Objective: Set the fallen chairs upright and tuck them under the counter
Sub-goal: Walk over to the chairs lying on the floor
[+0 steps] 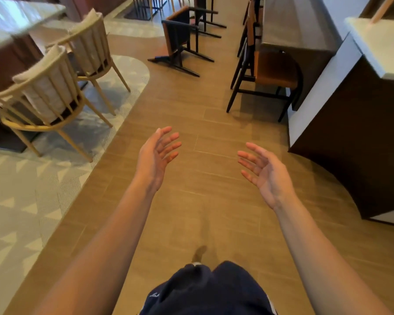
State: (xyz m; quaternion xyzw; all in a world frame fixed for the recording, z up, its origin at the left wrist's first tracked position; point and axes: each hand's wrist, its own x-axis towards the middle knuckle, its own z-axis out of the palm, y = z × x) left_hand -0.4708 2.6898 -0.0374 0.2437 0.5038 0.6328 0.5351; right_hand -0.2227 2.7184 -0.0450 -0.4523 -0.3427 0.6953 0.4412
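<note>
the fingers (171,144) of the left hand (156,155) are spreading straight and loose, and the fingers (248,158) of the right hand (267,177) are doing the same; palms are facing each other with a wide gap between them, and neither is holding or touching anything. both bare forearms are reaching out over the middle of the plank floor (205,123), well short of any chair.

further along that floor, near its left edge where it is meeting the patterned carpet (27,196), the nearer fallen chair (179,39) is lying tipped over, dark legs sticking out sideways just above the planks. just beyond it a second fallen chair (184,15) is lying the same way, close to the top edge of the view. both are well apart from the counter (291,26) running along the right side.

against that counter an upright chair (274,69) with a brown seat is standing, its seat partly under the counter's near end, and more dark chair backs are showing in a row behind it. so the work, as i judge it, is barely starting for these two: each is waiting to be gripped, lifted onto its legs and slid across to the counter. whether the row by the counter is part of the job already done, i cannot tell.

pale slatted armchairs (55,87) are standing at the left on the carpet.
</note>
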